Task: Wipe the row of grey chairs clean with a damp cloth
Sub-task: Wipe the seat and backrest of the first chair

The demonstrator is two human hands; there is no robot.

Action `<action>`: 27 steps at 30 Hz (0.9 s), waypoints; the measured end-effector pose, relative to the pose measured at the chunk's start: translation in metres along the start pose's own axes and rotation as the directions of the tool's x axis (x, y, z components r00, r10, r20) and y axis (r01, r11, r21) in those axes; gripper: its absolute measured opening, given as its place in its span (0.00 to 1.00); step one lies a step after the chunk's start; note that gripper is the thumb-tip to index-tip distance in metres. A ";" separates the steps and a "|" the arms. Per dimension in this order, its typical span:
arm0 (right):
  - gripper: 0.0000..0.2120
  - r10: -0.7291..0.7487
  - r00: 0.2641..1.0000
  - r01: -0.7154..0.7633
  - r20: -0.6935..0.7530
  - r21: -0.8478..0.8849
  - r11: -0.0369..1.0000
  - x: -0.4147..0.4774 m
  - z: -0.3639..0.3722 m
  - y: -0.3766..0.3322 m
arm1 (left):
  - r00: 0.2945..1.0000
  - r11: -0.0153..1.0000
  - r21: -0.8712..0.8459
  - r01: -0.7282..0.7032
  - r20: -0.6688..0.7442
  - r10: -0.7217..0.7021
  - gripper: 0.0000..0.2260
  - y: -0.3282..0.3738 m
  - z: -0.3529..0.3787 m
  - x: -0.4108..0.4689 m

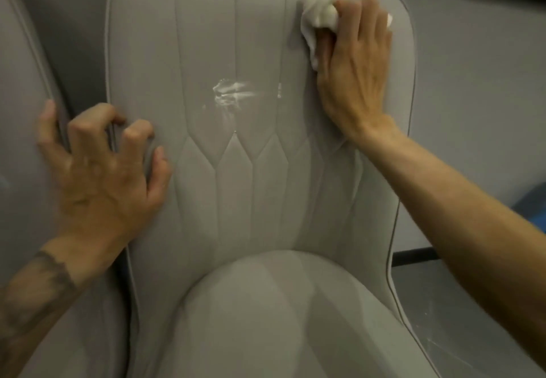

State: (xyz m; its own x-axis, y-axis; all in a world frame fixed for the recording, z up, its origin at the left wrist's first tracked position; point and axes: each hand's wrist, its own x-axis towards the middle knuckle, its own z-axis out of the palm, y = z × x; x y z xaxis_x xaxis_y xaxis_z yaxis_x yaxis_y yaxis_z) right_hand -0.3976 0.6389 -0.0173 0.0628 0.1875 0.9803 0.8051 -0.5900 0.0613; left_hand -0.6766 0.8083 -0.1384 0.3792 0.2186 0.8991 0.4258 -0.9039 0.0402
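Right hand (354,61): upper right of the frame, laid against the backrest with its fingers lightly bent over a white cloth (320,8) and the thumb tucked beside it; it holds the cloth pressed to the upholstery. Cloth: crumpled and damp-looking. Most of it bunches out past the forefinger toward the top of the frame, a strip trails down along the thumb side, and a small corner shows at the far side of the fingers. It lies near the backrest's top right corner, just inside the piped edge. Left hand (100,176): lower left of the frame, clawed, its fingers sharply curled. The thumb and forefinger tip press the front of the backrest, the middle fingers hook at its piped left edge, and the little finger touches the neighbouring chair (20,97). It grips that edge and is well apart from the cloth. The forearm below it bears a dark tattoo (50,271). Chair (251,170): grey, centre of the frame, with stitched vertical channels ending in a row of pointed panels, and a rounded seat cushion (266,318) at the bottom. A shiny wet smear (232,95) sits mid-backrest, between the two hands. Surroundings: a grey wall (472,111) behind, a dark strip (413,255) at its foot, grey floor (461,318) lower right, and a blurred blue object (531,197) at the right edge.
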 end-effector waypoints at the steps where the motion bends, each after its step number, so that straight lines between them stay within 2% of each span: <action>1: 0.11 0.056 0.998 -0.056 -0.030 0.004 0.998 -0.007 0.003 -0.008 | 1.000 1.000 0.004 -0.012 -0.009 0.012 0.13 0.000 0.001 0.000; 3: 0.11 0.025 0.997 -0.028 0.071 0.050 0.998 -0.053 -0.001 -0.023 | 0.998 0.999 0.031 -0.041 -0.035 0.042 0.13 -0.002 0.004 -0.002; 4: 0.11 -0.075 0.983 0.063 0.166 0.080 0.995 -0.083 -0.007 -0.029 | 0.998 0.998 0.048 -0.046 -0.044 0.048 0.13 -0.004 0.006 -0.002; 6: 0.12 -0.285 0.902 0.261 0.326 0.114 0.958 -0.126 -0.026 -0.028 | 0.998 0.998 0.054 -0.043 -0.049 0.046 0.14 -0.005 0.007 -0.002; 7: 0.13 -0.344 0.872 0.316 0.349 0.135 0.939 -0.127 -0.029 -0.021 | 0.998 0.998 0.050 -0.040 -0.050 0.043 0.14 -0.006 0.007 -0.002; 8: 0.13 -0.351 0.877 0.325 0.329 0.134 0.936 -0.115 -0.026 -0.015 | 0.998 0.998 0.048 -0.038 -0.052 0.040 0.14 -0.006 0.007 -0.002; 10: 0.12 -0.235 0.949 0.222 0.208 0.080 0.972 -0.076 -0.012 -0.007 | 0.997 0.998 0.054 -0.041 -0.057 0.044 0.14 -0.007 0.008 -0.002; 11: 0.11 -0.118 0.984 0.113 0.131 0.049 0.992 -0.058 -0.004 -0.008 | 0.997 0.997 0.056 -0.045 -0.061 0.048 0.14 -0.007 0.008 -0.003; 13: 0.12 0.064 0.997 -0.066 0.046 0.035 0.997 -0.055 0.005 -0.021 | 0.996 0.997 0.052 -0.048 -0.066 0.051 0.14 -0.006 0.008 -0.002; 14: 0.12 0.089 0.994 -0.093 0.059 0.055 0.994 -0.072 0.006 -0.031 | 0.997 0.998 0.050 -0.047 -0.064 0.050 0.14 -0.006 0.008 -0.003; 16: 0.12 -0.034 0.975 0.007 0.220 0.121 0.993 -0.131 -0.004 -0.049 | 0.998 0.998 0.049 -0.037 -0.056 0.040 0.14 -0.006 0.008 -0.005; 18: 0.15 -0.283 0.877 0.233 0.388 0.171 0.957 -0.180 -0.025 -0.050 | 0.999 0.998 0.046 -0.031 -0.033 0.033 0.15 -0.006 0.007 -0.010; 20: 0.12 -0.445 0.783 0.392 0.435 0.209 0.896 -0.178 -0.034 -0.032 | 0.999 0.998 0.038 -0.040 -0.021 0.041 0.16 -0.004 0.004 -0.016; 21: 0.13 -0.450 0.795 0.405 0.407 0.198 0.893 -0.160 -0.030 -0.024 | 0.999 0.999 0.030 -0.046 -0.015 0.046 0.17 -0.003 0.002 -0.018; 22: 0.13 -0.396 0.849 0.362 0.350 0.159 0.918 -0.138 -0.023 -0.017 | 0.999 0.998 0.025 -0.049 -0.007 0.049 0.17 -0.003 0.001 -0.019; 24: 0.12 -0.171 0.966 0.164 0.195 0.053 0.985 -0.093 -0.009 -0.008 | 0.999 0.998 0.035 -0.049 0.010 0.048 0.19 -0.002 -0.001 -0.023; 25: 0.12 -0.060 0.988 0.057 0.142 0.024 0.998 -0.084 -0.005 -0.009 | 0.999 0.998 0.044 -0.051 0.012 0.050 0.20 -0.001 -0.001 -0.026; 27: 0.11 0.029 0.991 -0.032 0.134 0.023 0.999 -0.106 -0.003 -0.018 | 0.998 0.996 0.060 -0.062 0.014 0.061 0.22 -0.001 0.000 -0.031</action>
State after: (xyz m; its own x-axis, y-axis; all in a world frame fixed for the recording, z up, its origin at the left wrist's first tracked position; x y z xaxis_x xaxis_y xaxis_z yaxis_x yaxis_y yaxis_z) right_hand -0.4202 0.6271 -0.1217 0.1645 0.2741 0.9475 0.8161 -0.5774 0.0253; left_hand -0.6889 0.8020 -0.1663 0.4161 0.1681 0.8936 0.4499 -0.8921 -0.0416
